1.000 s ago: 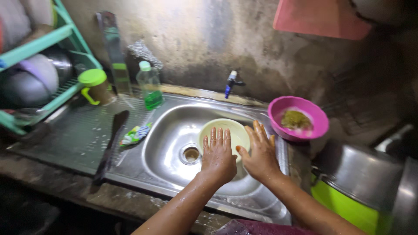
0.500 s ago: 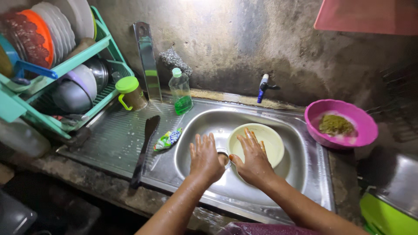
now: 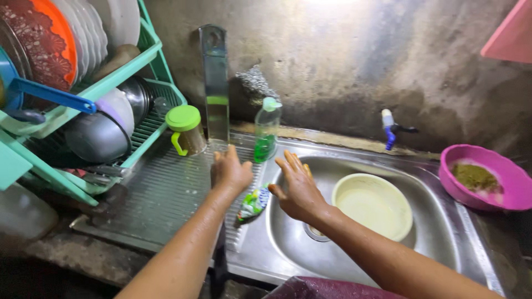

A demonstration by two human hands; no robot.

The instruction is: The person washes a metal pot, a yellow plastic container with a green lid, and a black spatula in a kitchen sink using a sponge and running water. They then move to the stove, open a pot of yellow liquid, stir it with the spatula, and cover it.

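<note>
Bottle [image 3: 266, 131] behind hands, bowl [image 3: 373, 205] in sink [image 3: 443, 243].

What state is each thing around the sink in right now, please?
Left hand: open, empty, over the drainboard.
Right hand: open, empty, over the sink.
Soap bottle: upright, capped, partly full.
Yellow bowl: upright, empty, in the sink.
Pink bowl: holds greenish stuff.
Tap: no water visible.

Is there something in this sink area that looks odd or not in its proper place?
A crumpled green packet lies on the wet drainboard at the sink's edge, between the left hand and right hand. Nothing looks spilled or broken.
</note>
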